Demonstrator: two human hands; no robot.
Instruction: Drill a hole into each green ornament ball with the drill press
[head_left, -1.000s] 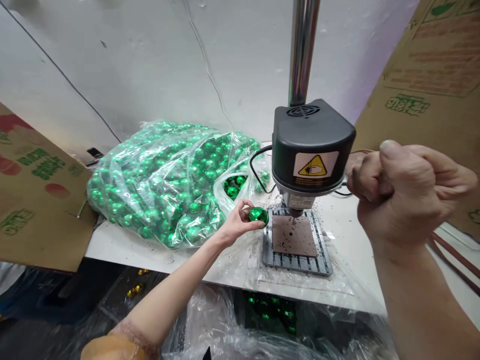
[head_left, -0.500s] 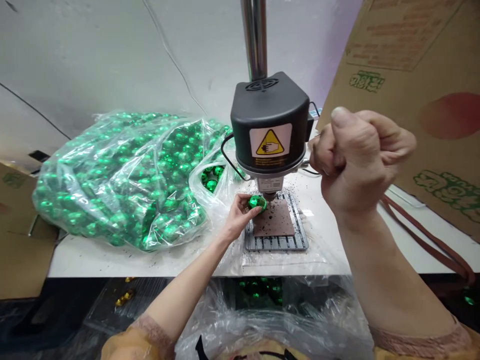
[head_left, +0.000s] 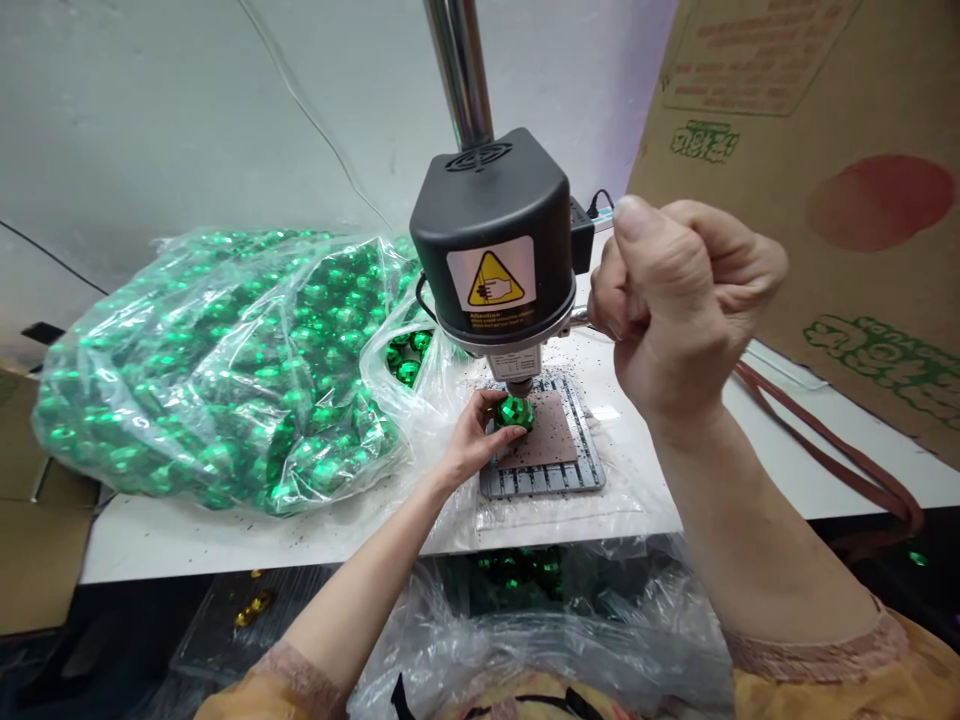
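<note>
In the head view my left hand (head_left: 480,440) pinches a shiny green faceted ball (head_left: 514,412) between thumb and fingers. The ball sits directly under the chuck (head_left: 519,386) of a small black drill press (head_left: 491,240), over a brown pad (head_left: 551,435) on the slotted metal base (head_left: 544,482). Whether the ball touches the pad or a bit is hidden. At the machine's right side my right hand (head_left: 686,300) is closed in a fist around the end of its metal lever (head_left: 579,315); the grip itself is covered by the fingers.
A big clear bag of green balls (head_left: 217,370) fills the table's left side, its opening facing the press. Cardboard boxes stand at right (head_left: 780,180) and left (head_left: 45,500). Dark shavings dot the white table (head_left: 277,545). Below its edge lies clear plastic (head_left: 540,650) with more green balls.
My left hand has brought the green ball in under the chuck from its left side. My right hand stays closed on the lever. The view has shifted slightly.
</note>
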